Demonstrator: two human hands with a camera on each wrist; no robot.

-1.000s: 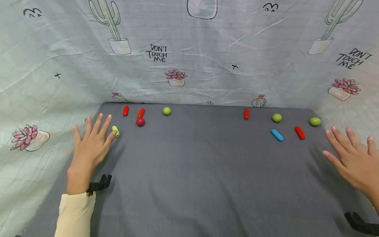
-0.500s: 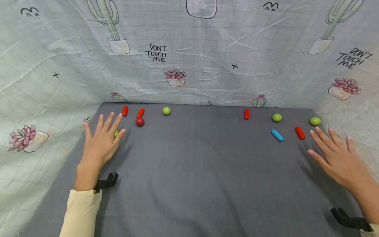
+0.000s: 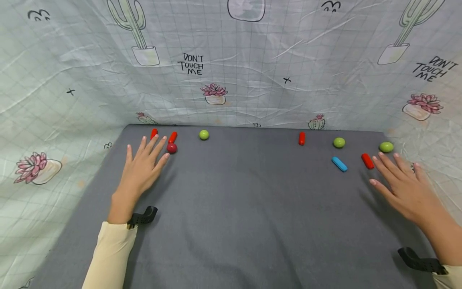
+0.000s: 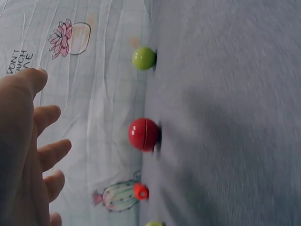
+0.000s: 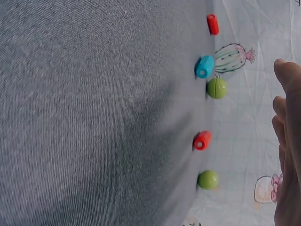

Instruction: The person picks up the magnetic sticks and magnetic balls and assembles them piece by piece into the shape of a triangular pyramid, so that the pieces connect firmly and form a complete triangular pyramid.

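Observation:
My left hand (image 3: pixel 142 166) hovers over the left part of the grey cloth with its fingers spread and nothing held. Just beyond its fingertips lie a dark red ball (image 3: pixel 171 148), a red cylinder (image 3: pixel 173 137) and a second, partly covered red cylinder (image 3: pixel 154 132). A yellow-green piece (image 4: pixel 154 223) peeks in at the left wrist view's bottom edge; the hand hides it in the head view. On the right, my right hand (image 3: pixel 404 186) is spread above the cloth, holding nothing. Nearest to it are a red cylinder (image 3: pixel 367 161) and a green ball (image 3: pixel 386 147).
A green ball (image 3: pixel 203 135) lies at the back, left of centre. Further right are a red cylinder (image 3: pixel 301 138), a green ball (image 3: pixel 339 142) and a blue cylinder (image 3: pixel 339 164). Patterned fabric (image 3: pixel 249 80) rises behind the grey cloth (image 3: pixel 234 200) and along both sides.
My left hand has moved right and slightly forward, now covering the yellow-green cylinder. The right hand has come left, closer to the red cylinder. The pieces lie where they were.

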